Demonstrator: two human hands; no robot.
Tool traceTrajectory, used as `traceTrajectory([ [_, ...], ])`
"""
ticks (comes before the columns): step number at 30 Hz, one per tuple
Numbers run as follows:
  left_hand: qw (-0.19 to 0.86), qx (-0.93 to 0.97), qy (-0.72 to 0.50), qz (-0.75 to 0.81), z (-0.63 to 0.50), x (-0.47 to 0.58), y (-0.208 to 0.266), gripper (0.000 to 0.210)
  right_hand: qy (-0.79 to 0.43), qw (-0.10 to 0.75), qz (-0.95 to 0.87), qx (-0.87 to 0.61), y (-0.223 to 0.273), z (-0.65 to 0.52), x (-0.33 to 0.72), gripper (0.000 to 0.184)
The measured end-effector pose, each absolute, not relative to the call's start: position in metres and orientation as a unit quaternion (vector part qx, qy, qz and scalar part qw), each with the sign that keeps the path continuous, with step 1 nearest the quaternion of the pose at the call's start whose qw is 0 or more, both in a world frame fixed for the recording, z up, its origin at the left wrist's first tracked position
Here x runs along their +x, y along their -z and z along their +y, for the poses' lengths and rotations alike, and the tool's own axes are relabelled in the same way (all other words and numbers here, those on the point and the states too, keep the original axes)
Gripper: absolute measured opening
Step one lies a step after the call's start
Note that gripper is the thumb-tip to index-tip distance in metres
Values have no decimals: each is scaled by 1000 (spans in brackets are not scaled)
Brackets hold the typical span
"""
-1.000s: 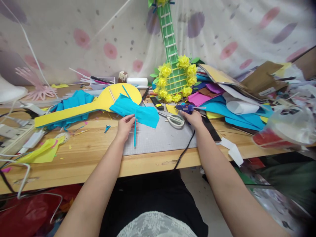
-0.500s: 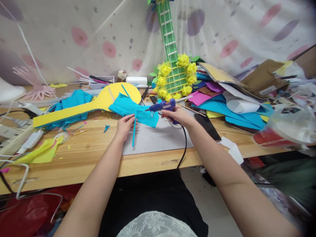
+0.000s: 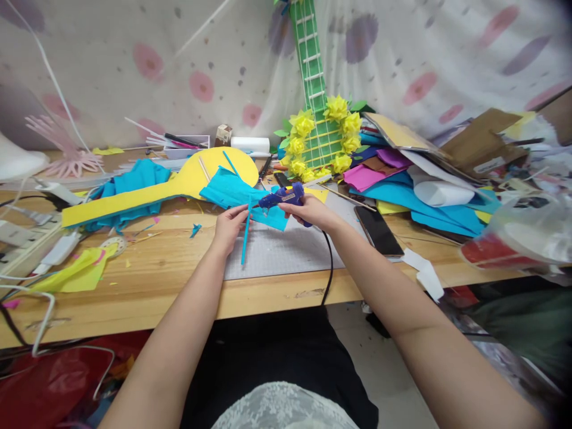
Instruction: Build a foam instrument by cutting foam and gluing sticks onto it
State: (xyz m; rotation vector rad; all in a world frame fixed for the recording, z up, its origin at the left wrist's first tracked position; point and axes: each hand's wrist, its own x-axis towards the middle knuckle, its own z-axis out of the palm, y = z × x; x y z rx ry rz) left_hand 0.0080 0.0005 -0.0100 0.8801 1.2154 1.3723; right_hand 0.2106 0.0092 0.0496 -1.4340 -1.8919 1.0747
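Note:
My left hand (image 3: pixel 231 226) is closed, pinching a thin blue paper-covered stick (image 3: pixel 245 241) that stands nearly lengthwise over the grey cutting mat (image 3: pixel 286 256). My right hand (image 3: pixel 308 211) is wrapped round a blue hot glue gun (image 3: pixel 281 196), its nozzle at the upper part of the stick; whether it touches I cannot tell. Behind both hands lies a sheet of blue crepe paper (image 3: pixel 226 187), partly over a yellow guitar-shaped cutout (image 3: pixel 187 173). A bare wooden stick (image 3: pixel 204 169) and another blue stick (image 3: pixel 231 164) rest on the cutout's round end.
A green paper guitar with yellow flowers (image 3: pixel 319 131) leans at the back. A black phone (image 3: pixel 379 231) lies right of the mat, near piled coloured paper (image 3: pixel 415 202) and a plastic cup (image 3: pixel 500 244). A power strip (image 3: pixel 27 247) sits left. The glue gun's cord (image 3: pixel 329 268) hangs over the table edge.
My right hand has brought the glue gun left and slightly down, so its nozzle is now at the blue stick. My left hand keeps its pinch on the stick, almost in place.

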Motion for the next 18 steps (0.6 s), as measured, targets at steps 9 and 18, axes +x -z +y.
traceTrajectory([
  [9,528,364,-577,506,2,8,12,26,-386,253,-707,-535,-45,12,208,44],
  [18,530,365,-575,504,2,8,12,28,-391,263,-699,-537,-44,14,207,44],
])
